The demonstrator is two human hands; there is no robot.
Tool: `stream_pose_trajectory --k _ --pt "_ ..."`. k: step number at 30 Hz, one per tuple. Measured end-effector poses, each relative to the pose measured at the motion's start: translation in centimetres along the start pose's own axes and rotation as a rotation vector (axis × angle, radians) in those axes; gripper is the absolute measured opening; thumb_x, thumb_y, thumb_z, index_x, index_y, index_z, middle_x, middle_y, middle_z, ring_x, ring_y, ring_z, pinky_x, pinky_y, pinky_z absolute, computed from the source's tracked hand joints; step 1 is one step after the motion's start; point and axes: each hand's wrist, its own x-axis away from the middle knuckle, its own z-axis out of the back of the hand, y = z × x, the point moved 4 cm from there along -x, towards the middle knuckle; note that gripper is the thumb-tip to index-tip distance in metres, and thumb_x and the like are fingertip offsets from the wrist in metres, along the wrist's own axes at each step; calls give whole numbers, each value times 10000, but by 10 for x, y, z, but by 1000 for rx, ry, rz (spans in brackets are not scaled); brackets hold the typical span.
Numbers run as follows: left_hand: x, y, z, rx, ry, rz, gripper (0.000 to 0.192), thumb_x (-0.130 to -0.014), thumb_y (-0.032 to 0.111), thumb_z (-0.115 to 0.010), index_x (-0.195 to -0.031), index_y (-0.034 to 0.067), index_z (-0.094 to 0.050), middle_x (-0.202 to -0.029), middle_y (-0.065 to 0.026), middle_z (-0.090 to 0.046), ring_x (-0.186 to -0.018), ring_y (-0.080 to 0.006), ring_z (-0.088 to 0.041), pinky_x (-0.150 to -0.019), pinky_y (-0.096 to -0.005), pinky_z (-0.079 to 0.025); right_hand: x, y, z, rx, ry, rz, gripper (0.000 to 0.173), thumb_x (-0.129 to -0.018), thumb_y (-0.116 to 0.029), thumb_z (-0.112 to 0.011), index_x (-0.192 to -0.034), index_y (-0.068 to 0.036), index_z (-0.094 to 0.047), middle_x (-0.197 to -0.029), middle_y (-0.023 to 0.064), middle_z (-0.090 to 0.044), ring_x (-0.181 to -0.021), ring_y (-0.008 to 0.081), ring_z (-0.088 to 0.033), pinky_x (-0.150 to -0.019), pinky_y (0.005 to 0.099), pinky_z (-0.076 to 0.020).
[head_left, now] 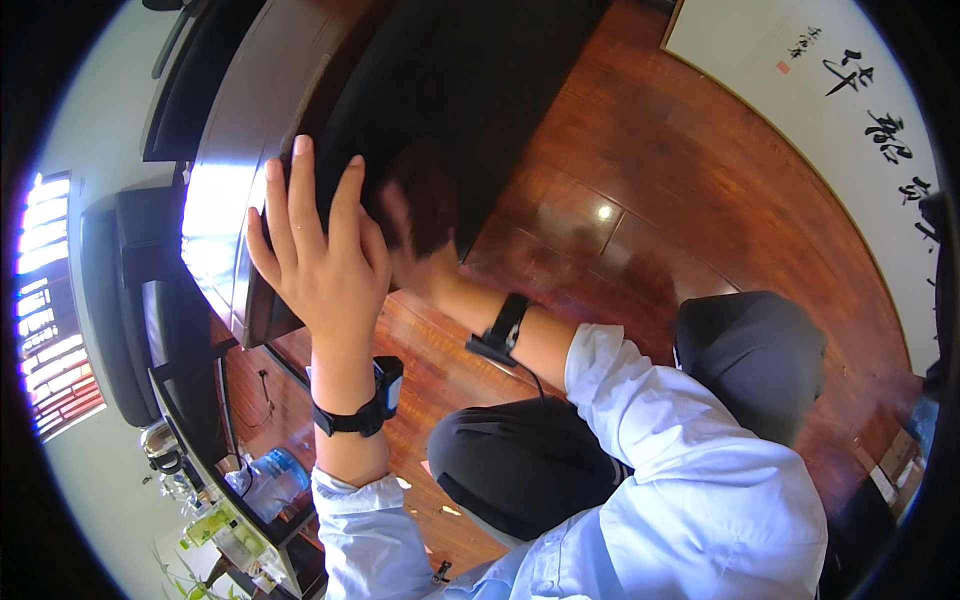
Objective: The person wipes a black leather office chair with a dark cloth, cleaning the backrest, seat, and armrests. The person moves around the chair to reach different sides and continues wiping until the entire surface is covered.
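Note:
My left hand (326, 251) is raised with its fingers spread, against or just above the edge of a dark wooden table (251, 112). Nothing shows between its fingers. My right hand (424, 232) reaches below that edge, beside the dark side of the table; it is blurred and in shadow, and whether it holds something cannot be told. Both wrists wear black straps, the left with a small device (388, 382) on it. My knees are bent above the reddish wooden floor (600, 225).
A large framed calligraphy panel (795, 90) lies or leans at the upper right. At the lower left are a low table with bottles (210, 525), a large blue water bottle (277, 476) and a black cable (262, 397). A dark sofa (124, 315) stands at the left wall.

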Motion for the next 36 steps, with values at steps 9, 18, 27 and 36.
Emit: stream_pose_trajectory --k 9,18,27,36 --pt "28 27 -23 162 -197 -108 373 -813 71 -610 -1146 222 -683 -1441 -69 -492 -1394 -299 -379 -1168 -553 -123 -91 82 65 82 363 -35 704 -901 -158 -470 -1533 -67 -175 -1568 296 -81 -1456 460 -95 -1170 586 -67" --pt "42 26 -65 -15 -219 -217 349 -821 106 -582 -1128 240 -680 -1418 20 -528 -1395 -200 -396 -1170 -540 3 115 72 -45 17 -255 -433 818 -869 -256 -629 -1499 21 -187 -1496 400 -112 -1360 577 -196 -1134 591 -199" --pt "46 30 -73 -118 -94 -170 238 -852 166 -573 -1019 285 -694 -1318 80 -600 -1310 -152 -500 -1164 -520 -71 -84 207 77 -147 332 -441 679 -968 -223 -362 -1544 -39 -53 -1583 288 9 -1470 430 -64 -1206 473 -105" --pt "44 31 -74 -164 -61 -199 279 -879 173 -561 -1080 305 -703 -1357 70 -582 -1342 -167 -467 -1183 -487 -35 93 84 -25 61 -321 -445 869 -820 -161 -665 -1518 -5 -172 -1508 385 -84 -1425 534 -95 -1163 598 -114"
